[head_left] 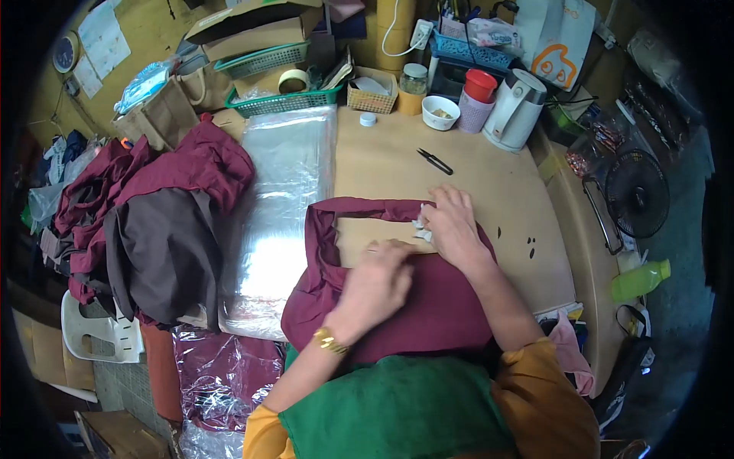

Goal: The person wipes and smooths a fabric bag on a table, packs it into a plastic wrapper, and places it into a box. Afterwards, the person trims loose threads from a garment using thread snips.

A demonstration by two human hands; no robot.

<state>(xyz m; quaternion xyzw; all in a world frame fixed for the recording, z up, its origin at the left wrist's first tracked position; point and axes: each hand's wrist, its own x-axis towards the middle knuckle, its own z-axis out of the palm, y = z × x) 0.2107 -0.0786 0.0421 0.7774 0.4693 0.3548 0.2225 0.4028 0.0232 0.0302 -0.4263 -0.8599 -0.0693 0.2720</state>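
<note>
A maroon garment (451, 306) lies at the table's near edge, its folded cloth framing a flat tan rectangle (367, 233); I cannot tell whether that is card or the tabletop. My left hand (375, 287) rests over the rectangle's lower edge, fingers curled in, their tips hidden. At the frame's upper right corner, my right hand (455, 229) is closed, with crumpled white scraps (422, 231) at its thumb and fingers. Black thread snips (434, 161) lie on the table beyond both hands.
Clear plastic sheets (283, 176) lie left of the garment, beside heaped maroon and grey garments (168, 229). Along the back stand a green basket (287, 99), a white bowl (441, 112), a purple cup (475, 115) and a kettle (514, 111). A black fan (637, 193) is at right.
</note>
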